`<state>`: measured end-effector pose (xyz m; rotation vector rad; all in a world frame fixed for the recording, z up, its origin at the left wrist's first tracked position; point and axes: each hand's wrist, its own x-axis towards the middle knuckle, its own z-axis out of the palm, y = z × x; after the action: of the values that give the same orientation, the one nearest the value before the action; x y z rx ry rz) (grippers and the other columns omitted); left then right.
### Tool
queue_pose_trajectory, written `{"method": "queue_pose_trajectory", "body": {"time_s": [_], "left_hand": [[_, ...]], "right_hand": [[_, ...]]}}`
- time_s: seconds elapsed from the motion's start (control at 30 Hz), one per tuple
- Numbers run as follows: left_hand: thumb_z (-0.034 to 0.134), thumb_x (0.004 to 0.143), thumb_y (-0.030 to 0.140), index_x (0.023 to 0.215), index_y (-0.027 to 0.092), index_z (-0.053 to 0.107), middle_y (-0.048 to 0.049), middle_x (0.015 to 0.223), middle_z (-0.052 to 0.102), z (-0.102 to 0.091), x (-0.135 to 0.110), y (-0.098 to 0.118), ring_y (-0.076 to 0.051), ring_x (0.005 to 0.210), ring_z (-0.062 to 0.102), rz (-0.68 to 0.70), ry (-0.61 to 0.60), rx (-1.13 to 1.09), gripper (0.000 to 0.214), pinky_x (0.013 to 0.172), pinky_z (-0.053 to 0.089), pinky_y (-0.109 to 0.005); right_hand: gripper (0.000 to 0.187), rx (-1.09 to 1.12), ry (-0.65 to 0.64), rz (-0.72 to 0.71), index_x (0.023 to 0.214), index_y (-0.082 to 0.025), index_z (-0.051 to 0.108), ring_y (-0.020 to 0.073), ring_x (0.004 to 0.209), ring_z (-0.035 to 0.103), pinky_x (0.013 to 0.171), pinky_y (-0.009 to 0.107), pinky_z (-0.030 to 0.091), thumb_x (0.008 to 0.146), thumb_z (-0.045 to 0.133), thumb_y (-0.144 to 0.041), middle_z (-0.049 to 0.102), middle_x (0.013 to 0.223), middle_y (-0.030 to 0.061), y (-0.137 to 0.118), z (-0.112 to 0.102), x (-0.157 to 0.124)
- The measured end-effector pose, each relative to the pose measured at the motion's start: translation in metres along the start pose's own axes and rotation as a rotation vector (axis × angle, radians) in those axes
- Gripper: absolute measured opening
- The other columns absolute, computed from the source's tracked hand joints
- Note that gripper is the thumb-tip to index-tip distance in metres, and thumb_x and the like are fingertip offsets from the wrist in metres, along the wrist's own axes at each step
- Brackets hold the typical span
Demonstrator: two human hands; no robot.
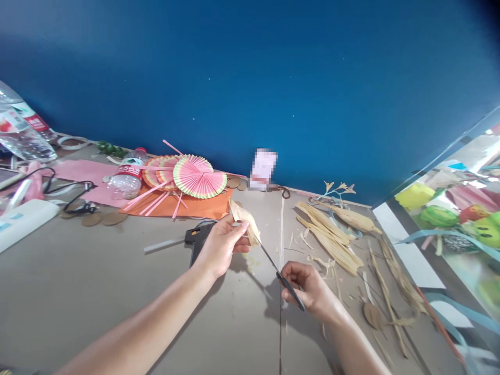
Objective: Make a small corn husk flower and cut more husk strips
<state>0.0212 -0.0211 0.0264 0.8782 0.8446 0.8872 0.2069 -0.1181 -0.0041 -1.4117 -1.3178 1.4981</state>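
My left hand (221,245) is closed on a pale dried corn husk strip (245,220) and holds it up above the table. My right hand (308,287) is closed on the black handles of a pair of scissors (279,275). The thin blades point up and left, and their tips reach the lower end of the husk. A black hot glue gun (195,238) with a clear glue stick lies on the grey table (97,281) just behind my left hand.
More dried husks (332,234) and trimmings lie at the right. Pink paper fans (197,177) on orange paper, a plastic bottle (127,179), a white power strip (23,221) and cables sit at the back left. A blue wall stands behind; coloured items fill the far right.
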Motion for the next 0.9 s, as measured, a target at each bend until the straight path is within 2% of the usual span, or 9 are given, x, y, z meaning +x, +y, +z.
{"method": "queue_pose_trajectory", "body": {"time_s": [0.13, 0.33, 0.73, 0.9], "left_hand": [[0.065, 0.065, 0.039, 0.085, 0.015, 0.054, -0.0022, 0.067, 0.067, 0.000, -0.001, 0.000, -0.012, 0.054, 0.063, 0.002, -0.013, 0.004, 0.033, 0.044, 0.045, -0.016], [0.065, 0.064, 0.040, 0.084, 0.015, 0.054, -0.0024, 0.068, 0.067, 0.001, -0.001, 0.001, -0.012, 0.053, 0.062, 0.009, -0.013, 0.020, 0.034, 0.044, 0.044, -0.016], [0.064, 0.065, 0.041, 0.089, 0.016, 0.054, -0.0037, 0.073, 0.068, -0.002, -0.001, 0.001, -0.015, 0.059, 0.065, 0.016, -0.031, 0.024, 0.037, 0.046, 0.046, -0.018], [0.063, 0.066, 0.041, 0.086, 0.016, 0.053, -0.0033, 0.071, 0.068, -0.002, -0.001, 0.001, -0.015, 0.060, 0.065, 0.022, -0.035, 0.025, 0.033, 0.047, 0.046, -0.018]], "right_hand": [[0.039, 0.025, -0.007, 0.010, 0.063, -0.016, 0.045, 0.0046, 0.045, 0.023, 0.043, 0.021, 0.018, 0.056, 0.071, -0.045, 0.029, 0.048, -0.0089, 0.001, 0.000, 0.001], [0.040, 0.062, -0.006, 0.022, 0.064, -0.016, 0.045, 0.0051, 0.044, 0.030, 0.042, 0.020, 0.021, 0.056, 0.071, -0.045, 0.038, 0.048, -0.0072, 0.005, 0.001, 0.001], [0.040, 0.111, 0.003, -0.012, 0.066, -0.017, 0.045, 0.0046, 0.044, 0.029, 0.041, 0.019, 0.022, 0.056, 0.072, -0.045, 0.038, 0.050, -0.0072, 0.010, 0.002, 0.002], [0.040, 0.126, 0.003, -0.017, 0.066, -0.017, 0.045, 0.0045, 0.044, 0.028, 0.041, 0.019, 0.022, 0.056, 0.071, -0.045, 0.036, 0.050, -0.0075, 0.011, 0.003, 0.002]]}}
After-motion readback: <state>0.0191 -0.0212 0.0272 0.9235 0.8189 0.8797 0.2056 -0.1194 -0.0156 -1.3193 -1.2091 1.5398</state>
